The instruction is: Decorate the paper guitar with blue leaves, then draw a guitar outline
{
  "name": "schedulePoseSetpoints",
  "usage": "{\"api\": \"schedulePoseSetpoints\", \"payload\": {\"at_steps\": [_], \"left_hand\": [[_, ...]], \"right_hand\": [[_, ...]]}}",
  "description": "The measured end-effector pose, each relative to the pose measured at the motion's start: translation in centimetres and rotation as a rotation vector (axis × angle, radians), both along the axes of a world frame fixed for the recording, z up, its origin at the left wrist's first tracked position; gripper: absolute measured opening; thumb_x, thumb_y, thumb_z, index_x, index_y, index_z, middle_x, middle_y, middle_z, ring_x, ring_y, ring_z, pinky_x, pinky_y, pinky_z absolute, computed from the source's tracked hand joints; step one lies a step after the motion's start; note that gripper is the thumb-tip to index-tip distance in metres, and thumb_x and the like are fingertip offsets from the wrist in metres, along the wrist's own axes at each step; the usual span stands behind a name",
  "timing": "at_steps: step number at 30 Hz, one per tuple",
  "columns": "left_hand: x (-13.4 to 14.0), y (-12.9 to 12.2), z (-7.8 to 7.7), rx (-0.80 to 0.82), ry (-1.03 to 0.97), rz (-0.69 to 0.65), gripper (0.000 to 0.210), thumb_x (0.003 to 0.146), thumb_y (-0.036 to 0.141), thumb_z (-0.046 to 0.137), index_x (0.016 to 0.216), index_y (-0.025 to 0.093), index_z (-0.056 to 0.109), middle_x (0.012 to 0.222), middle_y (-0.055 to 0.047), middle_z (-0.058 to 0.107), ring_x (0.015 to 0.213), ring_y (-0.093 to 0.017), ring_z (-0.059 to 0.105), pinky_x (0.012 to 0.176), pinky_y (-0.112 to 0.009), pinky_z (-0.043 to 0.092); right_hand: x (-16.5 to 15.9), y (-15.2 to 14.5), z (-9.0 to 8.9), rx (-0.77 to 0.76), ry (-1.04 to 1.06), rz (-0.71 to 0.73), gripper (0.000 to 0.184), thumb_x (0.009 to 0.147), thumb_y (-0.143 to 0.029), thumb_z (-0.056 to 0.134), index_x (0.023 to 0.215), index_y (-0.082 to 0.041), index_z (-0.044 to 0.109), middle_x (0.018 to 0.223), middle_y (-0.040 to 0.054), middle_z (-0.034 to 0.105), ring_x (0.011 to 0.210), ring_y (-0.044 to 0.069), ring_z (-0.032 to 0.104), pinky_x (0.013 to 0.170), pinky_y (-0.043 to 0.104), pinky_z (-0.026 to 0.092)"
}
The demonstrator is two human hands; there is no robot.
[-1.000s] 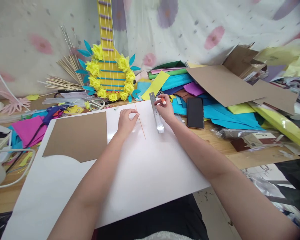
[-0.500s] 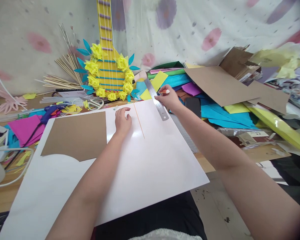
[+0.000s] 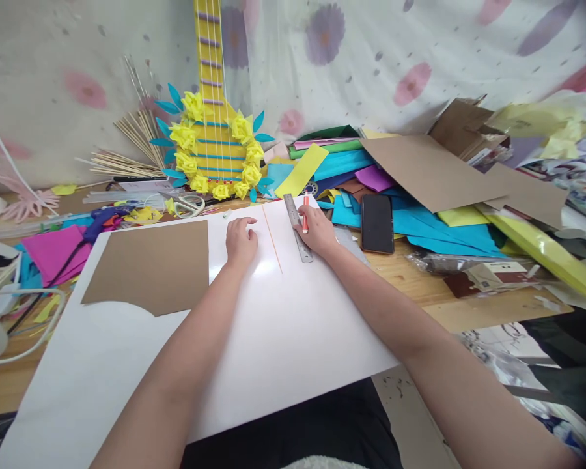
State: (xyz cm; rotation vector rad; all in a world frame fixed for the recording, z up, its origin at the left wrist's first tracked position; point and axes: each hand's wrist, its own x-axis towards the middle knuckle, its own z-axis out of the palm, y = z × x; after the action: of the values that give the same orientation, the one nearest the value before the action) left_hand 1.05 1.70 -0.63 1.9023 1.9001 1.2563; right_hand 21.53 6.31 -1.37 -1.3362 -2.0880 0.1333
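A large white board (image 3: 293,326) lies before me with an orange line (image 3: 272,240) drawn on it. My right hand (image 3: 317,228) is closed around an orange marker (image 3: 305,218), which points upward. Its fingertips are also against a metal ruler (image 3: 300,238), which lies on the board to the right of the line. Left of the line, my left hand (image 3: 241,242) rests on the board, fingers loosely curved and thumb apart, holding nothing. A brown cardboard piece (image 3: 151,267) with a curved lower edge covers the board's left part.
Behind the board stands a yellow paper guitar (image 3: 217,146) with yellow flowers. Scissors (image 3: 189,204) lie near its base. To the right are a phone (image 3: 377,223), blue sheets (image 3: 434,228) and brown cardboard (image 3: 430,170). Pink sheets (image 3: 56,251) lie at the left.
My right hand has come down and nearer with the ruler and marker. The ruler has moved from above the board's far right edge onto the board. My left hand has hardly moved.
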Motion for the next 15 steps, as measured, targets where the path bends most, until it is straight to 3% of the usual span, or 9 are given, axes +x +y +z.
{"api": "schedulePoseSetpoints", "payload": {"at_steps": [6, 15], "left_hand": [[-0.1, 0.3, -0.2, -0.005, 0.009, 0.003, 0.027, 0.073, 0.001, 0.045, 0.083, 0.023, 0.058, 0.098, -0.005, 0.062, 0.107, -0.022, 0.052, 0.095, -0.039, 0.040], [-0.2, 0.3, -0.2, -0.041, -0.001, -0.005, 0.027, 0.073, 0.001, 0.043, 0.081, 0.022, 0.059, 0.096, -0.005, 0.062, 0.105, -0.022, 0.053, 0.092, -0.038, 0.042]], "right_hand": [[0.4, -0.4, 0.1, -0.145, -0.031, 0.173, 0.034, 0.077, -0.013, 0.040, 0.110, -0.018, 0.050, 0.108, 0.0130, 0.062, 0.103, 0.028, 0.055, 0.088, 0.042, 0.044], [1.1, -1.3, 1.0, -0.212, -0.009, 0.194, 0.031, 0.074, -0.017, 0.051, 0.104, -0.021, 0.052, 0.104, 0.0092, 0.063, 0.097, 0.025, 0.058, 0.084, 0.039, 0.045]]}}
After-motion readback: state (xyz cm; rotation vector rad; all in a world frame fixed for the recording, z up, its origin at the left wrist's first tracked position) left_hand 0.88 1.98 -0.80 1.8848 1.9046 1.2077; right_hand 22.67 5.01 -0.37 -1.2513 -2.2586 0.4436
